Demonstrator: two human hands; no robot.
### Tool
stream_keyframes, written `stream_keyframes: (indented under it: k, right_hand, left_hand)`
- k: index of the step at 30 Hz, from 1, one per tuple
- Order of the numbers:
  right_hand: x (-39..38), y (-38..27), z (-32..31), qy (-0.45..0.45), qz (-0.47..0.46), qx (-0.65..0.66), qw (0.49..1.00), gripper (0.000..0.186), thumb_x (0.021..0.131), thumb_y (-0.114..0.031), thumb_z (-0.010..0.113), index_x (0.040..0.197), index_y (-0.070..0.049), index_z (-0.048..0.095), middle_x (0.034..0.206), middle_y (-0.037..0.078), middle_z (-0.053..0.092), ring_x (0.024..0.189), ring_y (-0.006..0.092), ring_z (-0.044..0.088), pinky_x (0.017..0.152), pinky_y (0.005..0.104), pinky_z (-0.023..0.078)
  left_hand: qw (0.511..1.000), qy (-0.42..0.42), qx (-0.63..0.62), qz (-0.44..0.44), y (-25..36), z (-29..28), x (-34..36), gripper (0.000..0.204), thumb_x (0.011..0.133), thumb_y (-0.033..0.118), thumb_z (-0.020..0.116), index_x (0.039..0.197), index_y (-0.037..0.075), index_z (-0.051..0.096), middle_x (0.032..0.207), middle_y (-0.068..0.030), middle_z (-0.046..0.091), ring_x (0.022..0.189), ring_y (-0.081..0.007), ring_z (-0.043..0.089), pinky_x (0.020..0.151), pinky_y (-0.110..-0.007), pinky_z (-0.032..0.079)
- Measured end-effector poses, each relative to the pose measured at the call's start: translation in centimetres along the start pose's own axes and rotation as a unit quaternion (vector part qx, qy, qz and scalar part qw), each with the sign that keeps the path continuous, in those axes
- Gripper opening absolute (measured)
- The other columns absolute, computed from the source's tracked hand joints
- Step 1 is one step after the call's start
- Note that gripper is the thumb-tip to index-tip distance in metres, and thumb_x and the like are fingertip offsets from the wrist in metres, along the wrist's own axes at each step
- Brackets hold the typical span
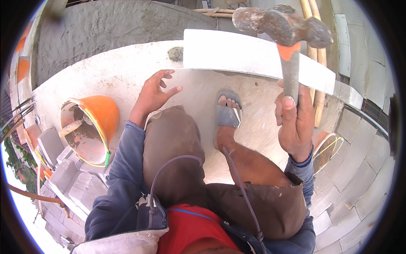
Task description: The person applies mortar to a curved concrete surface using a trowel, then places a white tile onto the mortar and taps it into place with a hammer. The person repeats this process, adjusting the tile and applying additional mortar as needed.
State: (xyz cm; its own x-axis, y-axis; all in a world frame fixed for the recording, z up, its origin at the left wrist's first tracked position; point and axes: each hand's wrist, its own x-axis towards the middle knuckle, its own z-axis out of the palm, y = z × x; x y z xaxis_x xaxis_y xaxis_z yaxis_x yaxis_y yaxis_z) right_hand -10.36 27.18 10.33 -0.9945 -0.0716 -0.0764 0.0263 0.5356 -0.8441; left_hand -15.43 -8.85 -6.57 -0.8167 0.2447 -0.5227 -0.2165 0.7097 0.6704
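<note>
My right hand (296,120) is wrapped round the handle of a hammer (289,63), raised upright. Its worn, mortar-crusted head is above the right part of a long white block (228,51). The block lies across in front of me, its near edge straight and its right end partly behind the hammer and hand. My left hand (154,95) is in the air over the pale concrete surface, thumb and fingers apart and slightly bent, holding nothing. A small grey lump of mortar (175,53) sits against the block's left end, beyond that hand.
An orange bucket (111,116) smeared with mortar lies tipped at the left, beside stacked grey blocks (63,173). Another bucket (323,152) is partly hidden behind my right arm. Bamboo poles (320,84) run at the right, near a grey block wall (359,178). Wet-looking grey mortar (110,34) spreads beyond.
</note>
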Motion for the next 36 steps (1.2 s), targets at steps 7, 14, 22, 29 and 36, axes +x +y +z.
stream_keyframes:
  k: [7,14,22,29,36]
  right_hand:
    - [1.2,2.6,3.2,-0.014,-0.1,-0.093,0.991,0.046,0.113,-0.03,0.059,0.136,0.009,0.05,0.075,0.019,0.063,0.061,0.0375,0.063,0.057,0.0437,0.047]
    - [2.9,-0.1,3.0,-0.125,0.024,-0.118,0.985,0.032,0.115,-0.025,0.056,0.128,0.005,0.059,0.071,0.017,0.061,0.063,0.0356,0.065,0.061,0.0422,0.049]
    - [1.5,1.6,3.6,-0.046,-0.049,-0.117,0.991,0.036,0.113,-0.023,0.056,0.134,0.006,0.053,0.079,0.022,0.065,0.069,0.0428,0.069,0.063,0.0472,0.053]
    - [3.7,-2.0,2.7,-0.121,0.017,-0.152,0.981,0.032,0.115,-0.025,0.056,0.131,0.003,0.057,0.072,0.023,0.062,0.069,0.0461,0.066,0.062,0.0496,0.049]
    - [1.9,1.3,3.2,-0.037,-0.084,-0.114,0.989,0.035,0.114,-0.025,0.054,0.131,0.006,0.053,0.083,0.025,0.06,0.067,0.0415,0.063,0.06,0.047,0.048]
  left_hand:
    - [0.964,0.108,0.006,0.244,2.0,3.5,10.4,0.136,0.066,0.044,0.104,0.171,0.01,0.024,0.164,-0.0215,0.046,0.15,-0.0422,0.05,0.126,-0.05,0.042]
    - [0.953,0.085,0.001,0.291,0.7,3.3,11.6,0.132,0.065,0.048,0.1,0.167,0.006,0.028,0.16,-0.0233,0.048,0.148,-0.0421,0.051,0.121,-0.049,0.046]
    - [0.945,0.078,0.0,0.318,1.7,3.9,12.5,0.126,0.069,0.049,0.099,0.168,0.009,0.032,0.161,-0.0219,0.046,0.15,-0.0419,0.049,0.122,-0.05,0.046]
    - [0.939,0.097,0.008,0.328,0.2,3.4,12.1,0.118,0.071,0.048,0.098,0.165,0.011,0.038,0.154,-0.0194,0.052,0.146,-0.0404,0.053,0.12,-0.049,0.047]
    - [0.94,0.097,0.034,0.325,0.3,4.4,12.7,0.11,0.072,0.048,0.097,0.162,0.013,0.044,0.158,-0.02,0.047,0.143,-0.0403,0.054,0.119,-0.049,0.048]
